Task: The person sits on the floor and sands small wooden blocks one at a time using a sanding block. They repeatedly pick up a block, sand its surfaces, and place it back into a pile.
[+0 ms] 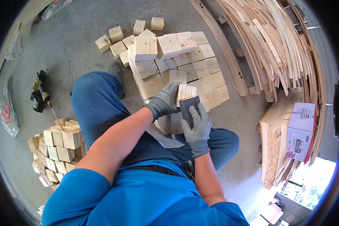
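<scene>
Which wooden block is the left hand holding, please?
The wooden block with the striped upper face, beside the dark slab; the left hand grips no other.

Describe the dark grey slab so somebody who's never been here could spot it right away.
Find the large patch of pale wooden blocks in front of the blue-shirted person. Over its near part, the left hand holds a striped block; the dark grey slab is in the right hand, overlapping that block in view. Its flat dark face sets it apart from the light wood.
</scene>
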A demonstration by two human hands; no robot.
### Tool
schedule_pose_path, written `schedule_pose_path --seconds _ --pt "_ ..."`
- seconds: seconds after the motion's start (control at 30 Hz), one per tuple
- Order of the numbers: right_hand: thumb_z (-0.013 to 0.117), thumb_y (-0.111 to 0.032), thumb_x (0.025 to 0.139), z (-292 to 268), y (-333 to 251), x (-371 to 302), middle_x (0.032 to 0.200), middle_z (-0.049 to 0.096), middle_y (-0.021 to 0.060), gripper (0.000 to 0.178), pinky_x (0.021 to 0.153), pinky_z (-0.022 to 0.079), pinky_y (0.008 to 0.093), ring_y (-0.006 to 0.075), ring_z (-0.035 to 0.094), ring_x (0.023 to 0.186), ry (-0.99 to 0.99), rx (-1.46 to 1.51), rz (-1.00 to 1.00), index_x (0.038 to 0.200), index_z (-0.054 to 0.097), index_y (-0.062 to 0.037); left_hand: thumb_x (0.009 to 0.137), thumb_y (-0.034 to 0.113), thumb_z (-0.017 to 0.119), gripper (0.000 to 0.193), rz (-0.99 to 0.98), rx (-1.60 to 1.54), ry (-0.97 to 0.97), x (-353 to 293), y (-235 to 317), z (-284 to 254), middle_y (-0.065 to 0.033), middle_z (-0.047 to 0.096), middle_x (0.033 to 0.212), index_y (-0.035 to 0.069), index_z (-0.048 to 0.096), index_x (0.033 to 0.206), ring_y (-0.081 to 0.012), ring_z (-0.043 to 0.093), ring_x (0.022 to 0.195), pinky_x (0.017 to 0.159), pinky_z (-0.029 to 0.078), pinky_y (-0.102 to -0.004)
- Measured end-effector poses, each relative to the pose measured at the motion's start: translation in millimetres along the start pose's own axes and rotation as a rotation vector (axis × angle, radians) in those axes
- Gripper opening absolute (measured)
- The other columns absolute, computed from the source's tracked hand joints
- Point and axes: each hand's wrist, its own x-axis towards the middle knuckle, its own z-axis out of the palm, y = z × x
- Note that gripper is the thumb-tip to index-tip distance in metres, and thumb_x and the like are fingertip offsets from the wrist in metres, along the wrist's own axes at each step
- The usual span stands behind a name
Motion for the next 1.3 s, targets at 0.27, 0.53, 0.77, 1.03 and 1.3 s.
schedule_pose_path --seconds 0.27,0.53,0.77,1.03,1.3 --pt "0.085 -0.024 0.086 18.4 22.2 106.3 0.16 0.055 0.0199 0.064 0.117 0.045 0.0525 0.0421 0.056 0.141 0.053 0.013 0.155 0.146 0.067 -0.0141 0.065 0.029 0.099 0.113 0.022 0.027 0.01 1.5 -8.0 3.9 -0.0229 0.051 0.15 0.007 0.04 0.158 -0.0437 0.054 0.14 0.12 0.047 -0.0453" --pt "0.086 -0.028 0.087 18.7 18.0 59.8 0.162 0.052 0.0202 0.067 0.117 0.044 0.0547 0.0434 0.054 0.14 0.053 -0.02 0.106 0.149 0.064 -0.0146 0.066 0.032 0.099 0.112 -0.007 0.024 -0.016 -2.3 -1.3 1.6 -0.0231 0.052 0.148 0.007 0.04 0.158 -0.0433 0.055 0.139 0.119 0.048 -0.0452" --pt "0.086 -0.029 0.086 2.8 0.8 -10.8 0.162 0.049 0.0186 0.069 0.114 0.044 0.0603 0.0454 0.053 0.137 0.026 0.012 -0.009 0.15 0.063 -0.0178 0.067 0.036 0.099 0.113 0.015 0.024 -0.017 0.2 -5.5 1.9 -0.0237 0.053 0.147 0.005 0.04 0.158 -0.0424 0.055 0.139 0.119 0.048 -0.0457" --pt "0.084 -0.03 0.086 15.8 18.9 63.9 0.162 0.051 0.0153 0.066 0.111 0.047 0.0591 0.0447 0.056 0.134 0.049 -0.024 0.077 0.148 0.064 -0.0197 0.069 0.033 0.098 0.111 -0.032 -0.006 -0.051 -0.1 1.3 -3.9 -0.0208 0.05 0.152 0.011 0.038 0.16 -0.0416 0.053 0.143 0.12 0.047 -0.0445" --pt "0.082 -0.031 0.089 22.5 25.2 100.0 0.163 0.051 0.0164 0.065 0.111 0.047 0.0588 0.0455 0.057 0.133 0.046 -0.043 0.172 0.15 0.063 -0.0182 0.068 0.032 0.099 0.111 -0.033 0.013 -0.039 3.1 -3.0 2.7 -0.0202 0.05 0.152 0.01 0.04 0.159 -0.0404 0.053 0.143 0.122 0.046 -0.0442"
